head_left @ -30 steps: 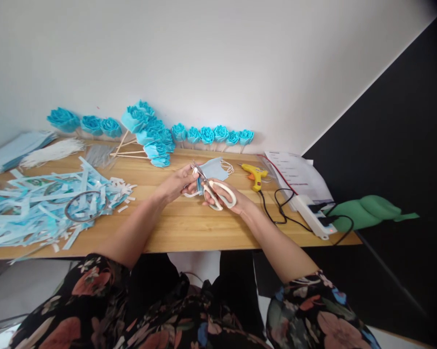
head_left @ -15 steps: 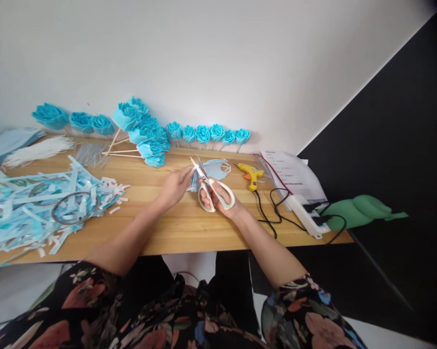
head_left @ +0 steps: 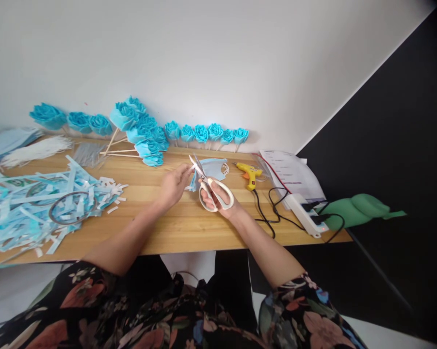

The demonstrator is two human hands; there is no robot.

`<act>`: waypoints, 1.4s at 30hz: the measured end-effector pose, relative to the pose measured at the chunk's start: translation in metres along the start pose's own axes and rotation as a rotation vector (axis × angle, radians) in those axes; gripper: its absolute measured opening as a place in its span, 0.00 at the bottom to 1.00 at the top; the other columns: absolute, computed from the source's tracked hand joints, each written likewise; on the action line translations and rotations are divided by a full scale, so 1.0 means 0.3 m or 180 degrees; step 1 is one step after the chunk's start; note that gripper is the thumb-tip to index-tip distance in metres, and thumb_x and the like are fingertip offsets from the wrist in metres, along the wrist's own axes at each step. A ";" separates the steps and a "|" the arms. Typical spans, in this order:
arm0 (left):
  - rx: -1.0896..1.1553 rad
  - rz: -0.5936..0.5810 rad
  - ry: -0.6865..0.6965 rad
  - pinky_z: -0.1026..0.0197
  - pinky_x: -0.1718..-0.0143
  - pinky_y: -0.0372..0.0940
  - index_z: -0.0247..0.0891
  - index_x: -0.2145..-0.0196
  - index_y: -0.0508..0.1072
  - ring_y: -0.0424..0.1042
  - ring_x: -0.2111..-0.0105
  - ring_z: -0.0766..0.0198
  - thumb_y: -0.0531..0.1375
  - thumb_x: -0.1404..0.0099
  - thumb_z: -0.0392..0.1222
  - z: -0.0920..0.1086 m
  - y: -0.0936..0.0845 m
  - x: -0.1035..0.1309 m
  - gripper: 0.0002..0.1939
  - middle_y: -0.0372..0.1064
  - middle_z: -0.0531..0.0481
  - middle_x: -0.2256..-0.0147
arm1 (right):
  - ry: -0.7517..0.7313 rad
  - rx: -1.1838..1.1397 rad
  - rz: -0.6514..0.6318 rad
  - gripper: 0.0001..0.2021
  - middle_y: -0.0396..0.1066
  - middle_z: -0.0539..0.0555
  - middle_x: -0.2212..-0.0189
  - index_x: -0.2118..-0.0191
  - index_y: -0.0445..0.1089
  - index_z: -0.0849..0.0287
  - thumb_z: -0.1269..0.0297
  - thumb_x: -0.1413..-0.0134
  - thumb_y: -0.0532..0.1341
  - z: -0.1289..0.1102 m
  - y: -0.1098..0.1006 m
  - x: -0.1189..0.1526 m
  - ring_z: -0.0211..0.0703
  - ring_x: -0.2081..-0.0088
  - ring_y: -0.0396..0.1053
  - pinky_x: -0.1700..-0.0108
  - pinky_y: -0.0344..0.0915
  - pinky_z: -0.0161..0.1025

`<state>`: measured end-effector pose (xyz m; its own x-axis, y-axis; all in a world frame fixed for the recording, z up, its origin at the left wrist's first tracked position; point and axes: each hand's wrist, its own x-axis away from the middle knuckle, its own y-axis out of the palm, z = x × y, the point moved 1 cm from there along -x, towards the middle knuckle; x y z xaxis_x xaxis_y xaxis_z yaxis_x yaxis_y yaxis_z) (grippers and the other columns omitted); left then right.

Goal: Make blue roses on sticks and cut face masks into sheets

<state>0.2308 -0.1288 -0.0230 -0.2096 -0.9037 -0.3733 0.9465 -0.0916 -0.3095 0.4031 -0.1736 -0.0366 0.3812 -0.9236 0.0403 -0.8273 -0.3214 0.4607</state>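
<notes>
My right hand [head_left: 223, 203] grips white-handled scissors [head_left: 201, 170], its thumb and fingers through the loops. The blades point away from me, slightly parted at the tips. Close beside them on the left, my left hand [head_left: 173, 185] pinches something small and whitish at the blades, too small to make out. Behind the scissors a light-blue face mask [head_left: 213, 167] with white ear loops lies on the wooden table [head_left: 189, 228]; blue layered edges show at its left side, partly hidden by the hands and blades.
Cut blue strips [head_left: 32, 208] and a tape-like ring cover the left. Blue fabric flowers [head_left: 145, 128] on sticks line the wall. A yellow glue gun [head_left: 249, 174], its cord, printed paper [head_left: 294, 174], a power strip [head_left: 307, 213] and a green object [head_left: 356, 211] stand right.
The view has shifted very slightly. Both hands keep nearly the same place, with the scissors still at the left fingertips.
</notes>
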 end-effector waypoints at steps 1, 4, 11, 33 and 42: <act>0.0041 -0.0012 -0.0002 0.64 0.74 0.51 0.38 0.67 0.71 0.57 0.78 0.66 0.56 0.30 0.48 -0.004 0.000 -0.001 0.13 0.58 0.56 0.80 | -0.0007 -0.0011 -0.0004 0.26 0.66 0.46 0.76 0.54 0.69 0.58 0.45 0.51 0.69 0.001 -0.001 -0.001 0.30 0.80 0.57 0.82 0.53 0.28; 0.0276 -0.0067 -0.0086 0.65 0.75 0.50 0.38 0.66 0.72 0.56 0.78 0.67 0.57 0.32 0.51 -0.025 0.002 -0.005 0.14 0.56 0.56 0.80 | 0.0011 -0.0026 0.0036 0.25 0.66 0.45 0.77 0.54 0.69 0.59 0.45 0.50 0.69 0.007 -0.007 -0.003 0.29 0.81 0.56 0.83 0.52 0.28; 0.1066 -0.0335 -0.0335 0.65 0.76 0.50 0.37 0.67 0.71 0.53 0.80 0.69 0.61 0.36 0.55 -0.056 0.005 -0.023 0.17 0.54 0.58 0.82 | 0.0133 -0.0138 0.0054 0.26 0.64 0.44 0.78 0.55 0.69 0.60 0.46 0.51 0.70 0.007 -0.007 -0.006 0.27 0.83 0.54 0.85 0.49 0.26; 0.2079 -0.0525 -0.1553 0.68 0.85 0.40 0.35 0.71 0.69 0.43 0.88 0.75 0.66 0.41 0.55 -0.048 -0.001 -0.024 0.19 0.45 0.62 0.87 | 0.0436 0.0246 0.0286 0.23 0.65 0.44 0.78 0.58 0.68 0.59 0.50 0.54 0.72 -0.008 0.023 0.005 0.27 0.82 0.55 0.84 0.48 0.26; 0.1910 -0.0449 -0.1414 0.67 0.84 0.39 0.36 0.73 0.70 0.43 0.86 0.75 0.68 0.47 0.53 -0.033 -0.005 -0.024 0.18 0.46 0.62 0.86 | 0.0254 0.0320 -0.0114 0.26 0.67 0.46 0.74 0.55 0.65 0.57 0.43 0.50 0.68 0.001 0.016 0.007 0.31 0.78 0.61 0.79 0.55 0.30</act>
<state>0.2283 -0.1181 -0.0286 -0.3403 -0.9383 0.0611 0.9158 -0.3159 0.2481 0.3998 -0.1770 -0.0345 0.4395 -0.8929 0.0977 -0.8483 -0.3768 0.3720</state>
